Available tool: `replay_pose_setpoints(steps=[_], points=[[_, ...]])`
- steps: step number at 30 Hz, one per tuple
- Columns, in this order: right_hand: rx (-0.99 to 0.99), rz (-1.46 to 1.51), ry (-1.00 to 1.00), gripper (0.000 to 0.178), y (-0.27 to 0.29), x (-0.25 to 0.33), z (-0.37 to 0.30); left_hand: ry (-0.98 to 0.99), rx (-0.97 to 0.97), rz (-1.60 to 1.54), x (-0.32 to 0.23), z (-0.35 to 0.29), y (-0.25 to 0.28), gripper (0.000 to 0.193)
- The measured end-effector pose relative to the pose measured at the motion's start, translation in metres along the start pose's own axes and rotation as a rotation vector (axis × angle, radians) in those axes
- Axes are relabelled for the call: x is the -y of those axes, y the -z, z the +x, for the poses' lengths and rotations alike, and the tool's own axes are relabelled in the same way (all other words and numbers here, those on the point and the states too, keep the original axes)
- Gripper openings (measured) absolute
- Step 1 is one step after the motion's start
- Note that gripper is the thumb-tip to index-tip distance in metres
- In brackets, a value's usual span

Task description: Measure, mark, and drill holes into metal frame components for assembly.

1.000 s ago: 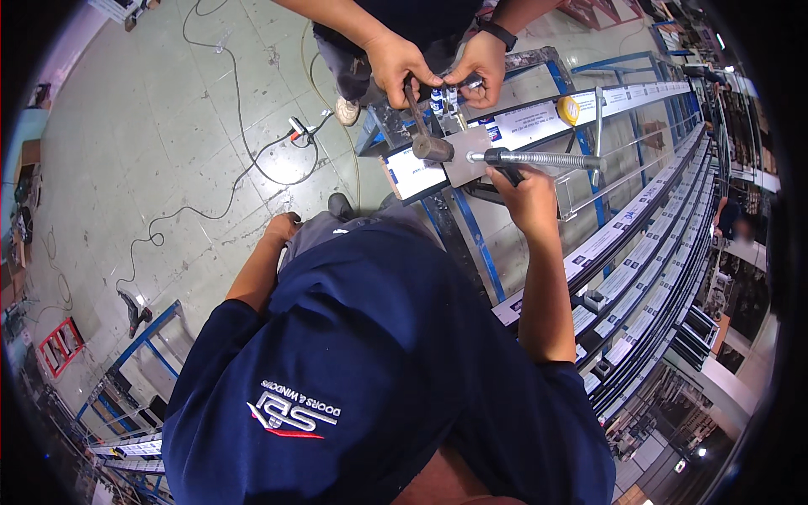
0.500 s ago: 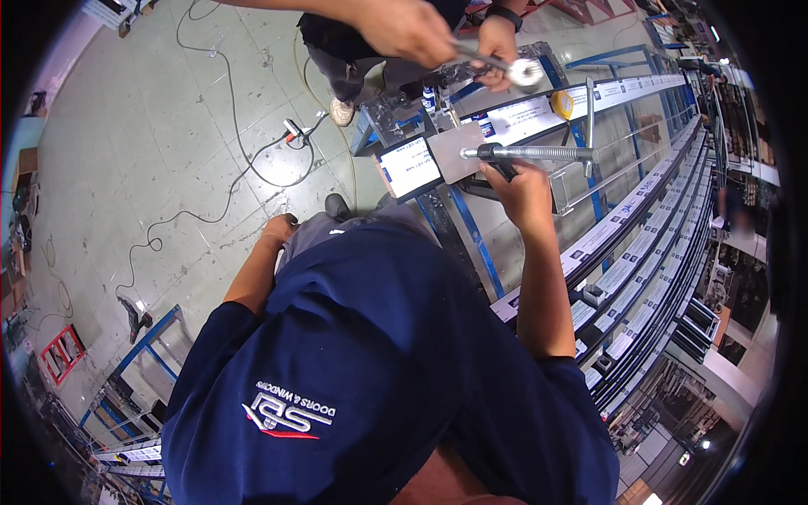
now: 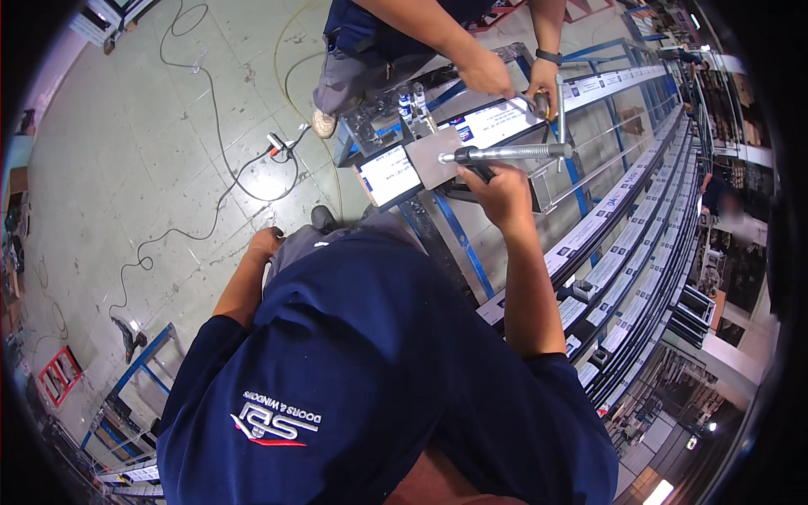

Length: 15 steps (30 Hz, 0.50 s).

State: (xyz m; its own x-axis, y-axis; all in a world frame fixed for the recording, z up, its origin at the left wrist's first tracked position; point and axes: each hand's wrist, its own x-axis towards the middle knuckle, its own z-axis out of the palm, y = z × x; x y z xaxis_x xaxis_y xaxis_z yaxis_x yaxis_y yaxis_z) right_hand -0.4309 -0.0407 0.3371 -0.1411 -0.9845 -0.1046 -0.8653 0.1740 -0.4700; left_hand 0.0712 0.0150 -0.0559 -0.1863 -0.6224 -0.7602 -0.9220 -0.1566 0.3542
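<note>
Ok, my R hand [image 3: 502, 198] is closed round the black grip of the clamp [image 3: 522, 153], fingers wrapped under it, forearm coming up from the lower R. The clamp's threaded screw runs out to the R above my knuckles, w/ the T-bar [image 3: 561, 118] crossing its far end. Its other end bears on the grey plate [image 3: 427, 166], which lies flat across the white-filmed profile [image 3: 391, 178], near that profile's L end.

My L hand [image 3: 267, 242] is down by my L thigh, well apart from the work (fingers mostly hidden, so can't tell if it's open or closed).

The profile sits on the blue stand [image 3: 465, 244], slanting away to the upper R. Opp. me a co-worker [image 3: 362, 38] leans in: one hand [image 3: 486, 74] is over the profile, the other, w/ a dark wristband [image 3: 549, 57], is at the yellow tape [image 3: 541, 103]. Two small bottles [image 3: 405, 105] stand just beyond the plate. More profiles [image 3: 610, 220] run in rows to my R; a cable [image 3: 220, 198] & power strip [image 3: 275, 145] lie on the floor to my L.
</note>
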Motion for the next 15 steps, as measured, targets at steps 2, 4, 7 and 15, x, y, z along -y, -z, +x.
replay_pose_setpoints(steps=[2, 4, 7, 15], points=[[0.006, -0.030, -0.020, 0.037, 0.004, 0.001, -0.001, 0.001, -0.001, -0.030, -0.005, -0.003, 0.004, 0.060], [0.028, -0.059, -0.033, 0.038, 0.003, 0.003, 0.000, -0.030, -0.014, 0.009, -0.002, -0.005, 0.005, 0.060], [0.050, -0.015, -0.056, 0.038, 0.006, 0.004, 0.000, -0.041, -0.030, -0.011, -0.008, -0.006, 0.009, 0.060], [0.055, -0.029, -0.050, 0.041, 0.005, 0.006, -0.001, 0.005, 0.003, -0.014, -0.013, -0.010, 0.014, 0.060]])
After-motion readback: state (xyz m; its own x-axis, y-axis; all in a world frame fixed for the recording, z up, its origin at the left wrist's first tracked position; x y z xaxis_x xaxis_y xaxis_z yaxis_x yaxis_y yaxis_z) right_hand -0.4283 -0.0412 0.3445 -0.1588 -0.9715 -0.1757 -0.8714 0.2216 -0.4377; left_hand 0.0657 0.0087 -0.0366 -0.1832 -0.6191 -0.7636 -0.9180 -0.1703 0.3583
